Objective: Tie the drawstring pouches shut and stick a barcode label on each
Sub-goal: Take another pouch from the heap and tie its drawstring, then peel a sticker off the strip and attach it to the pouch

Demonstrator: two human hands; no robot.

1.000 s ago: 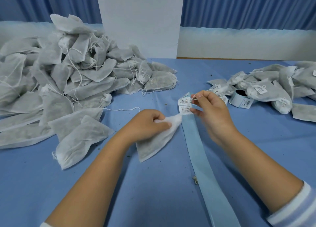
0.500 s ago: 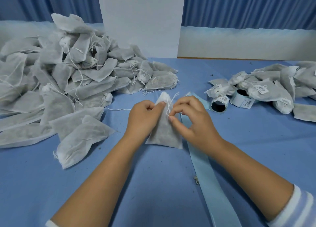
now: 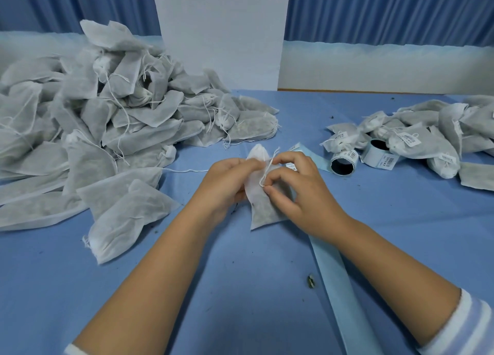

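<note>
Two hands meet mid-table in head view: L hand (image 3: 227,181) grips the pouch (image 3: 263,210) near its neck, R hand (image 3: 302,191) pinches the drawstring (image 3: 268,169) btwn thumb & forefinger. Untied pile (image 3: 107,119) sits at left; labelled pouches (image 3: 427,138) w/ label rolls (image 3: 343,163) at right. Backing strip (image 3: 339,274) runs under R wrist across blue table (image 3: 240,301).
</note>
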